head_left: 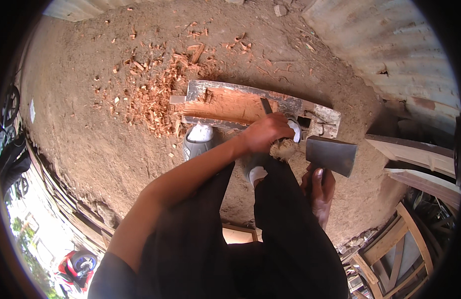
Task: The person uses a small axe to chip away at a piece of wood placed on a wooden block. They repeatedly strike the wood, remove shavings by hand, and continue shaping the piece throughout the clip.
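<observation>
My left hand [267, 132] is wrapped around a chisel, whose dark blade [266, 105] tilts down into a hollowed piece of wood [223, 103]. The chisel's frayed, pale handle end [284, 150] sticks out below the fist. To the right, my right hand [320, 187] grips the short handle of a hatchet with a broad dark metal head [331, 155]. That head is apart from the chisel handle. The wood lies on the ground, its raw cavity orange-brown, its outside dark and worn. At its right end are a square hole [304, 121] and a bent piece of metal [326, 117].
Wood shavings [158, 99] are heaped left of the wood on the dirt floor [76, 74]. A grey shoe [196, 147] touches its near side. Corrugated metal sheets [390, 45] stand far right; boards [415, 154] and a wooden frame [390, 244] lie nearer. A red motorbike [73, 271] is lower left.
</observation>
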Action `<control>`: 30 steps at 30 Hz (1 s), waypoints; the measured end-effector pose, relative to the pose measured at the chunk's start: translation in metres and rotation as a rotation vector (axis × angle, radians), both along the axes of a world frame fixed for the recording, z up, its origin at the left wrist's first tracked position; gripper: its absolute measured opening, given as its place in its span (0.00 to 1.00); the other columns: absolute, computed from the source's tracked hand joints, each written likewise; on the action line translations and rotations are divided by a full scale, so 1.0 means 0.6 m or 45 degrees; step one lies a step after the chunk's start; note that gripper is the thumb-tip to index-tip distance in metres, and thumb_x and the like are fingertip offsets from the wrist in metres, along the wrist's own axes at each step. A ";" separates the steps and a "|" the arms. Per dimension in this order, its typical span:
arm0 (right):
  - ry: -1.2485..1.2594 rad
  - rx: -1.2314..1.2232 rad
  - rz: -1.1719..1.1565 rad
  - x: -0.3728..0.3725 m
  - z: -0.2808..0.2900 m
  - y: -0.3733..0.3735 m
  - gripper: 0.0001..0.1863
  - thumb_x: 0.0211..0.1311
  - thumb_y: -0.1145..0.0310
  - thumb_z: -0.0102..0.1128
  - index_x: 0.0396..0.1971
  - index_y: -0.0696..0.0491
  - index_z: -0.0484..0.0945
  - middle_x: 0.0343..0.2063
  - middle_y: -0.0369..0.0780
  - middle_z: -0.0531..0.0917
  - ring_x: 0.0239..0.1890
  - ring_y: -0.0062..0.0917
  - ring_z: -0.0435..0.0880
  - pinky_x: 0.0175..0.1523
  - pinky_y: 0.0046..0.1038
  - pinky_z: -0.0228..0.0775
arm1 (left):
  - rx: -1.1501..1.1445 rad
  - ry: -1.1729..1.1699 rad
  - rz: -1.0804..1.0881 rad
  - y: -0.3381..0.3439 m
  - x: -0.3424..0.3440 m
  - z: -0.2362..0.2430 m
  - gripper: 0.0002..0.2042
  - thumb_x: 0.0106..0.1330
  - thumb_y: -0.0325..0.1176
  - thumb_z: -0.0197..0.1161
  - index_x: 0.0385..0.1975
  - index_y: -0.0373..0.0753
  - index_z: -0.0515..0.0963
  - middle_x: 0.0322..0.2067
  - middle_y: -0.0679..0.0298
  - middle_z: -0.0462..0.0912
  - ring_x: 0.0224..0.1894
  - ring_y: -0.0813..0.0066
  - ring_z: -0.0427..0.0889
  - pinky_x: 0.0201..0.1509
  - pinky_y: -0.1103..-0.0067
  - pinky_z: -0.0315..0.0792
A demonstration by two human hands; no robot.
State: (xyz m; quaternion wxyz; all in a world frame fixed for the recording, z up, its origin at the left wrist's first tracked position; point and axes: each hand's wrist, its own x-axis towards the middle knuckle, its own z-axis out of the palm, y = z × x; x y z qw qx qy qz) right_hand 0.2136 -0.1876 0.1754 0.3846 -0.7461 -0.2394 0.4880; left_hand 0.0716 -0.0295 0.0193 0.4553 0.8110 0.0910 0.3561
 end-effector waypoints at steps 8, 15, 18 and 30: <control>-0.153 0.220 0.140 -0.008 -0.001 -0.013 0.35 0.70 0.40 0.61 0.51 0.62 0.73 0.32 0.38 0.77 0.25 0.19 0.72 0.29 0.23 0.62 | 0.041 0.033 -0.121 0.018 0.001 -0.017 0.10 0.48 0.33 0.63 0.30 0.38 0.78 0.26 0.58 0.79 0.36 0.53 0.78 0.47 0.63 0.71; -0.389 0.414 0.243 0.011 -0.054 -0.048 0.20 0.71 0.59 0.66 0.47 0.62 0.78 0.31 0.39 0.81 0.32 0.22 0.78 0.36 0.29 0.70 | 0.079 -0.032 0.050 0.011 0.013 -0.021 0.12 0.42 0.26 0.65 0.30 0.37 0.78 0.25 0.58 0.79 0.34 0.52 0.80 0.45 0.62 0.73; -0.616 0.237 0.376 0.017 -0.067 -0.029 0.13 0.72 0.66 0.66 0.45 0.60 0.80 0.31 0.39 0.82 0.32 0.23 0.78 0.37 0.29 0.71 | 0.046 0.023 0.015 0.015 0.016 -0.021 0.13 0.41 0.26 0.66 0.30 0.38 0.79 0.26 0.59 0.81 0.34 0.53 0.81 0.45 0.63 0.74; -0.568 0.260 0.475 0.018 -0.068 -0.055 0.08 0.72 0.67 0.64 0.42 0.57 0.79 0.31 0.37 0.80 0.28 0.23 0.76 0.34 0.26 0.69 | 0.139 0.309 -0.171 0.002 0.011 -0.038 0.15 0.39 0.32 0.71 0.30 0.41 0.82 0.26 0.58 0.84 0.38 0.50 0.84 0.45 0.61 0.77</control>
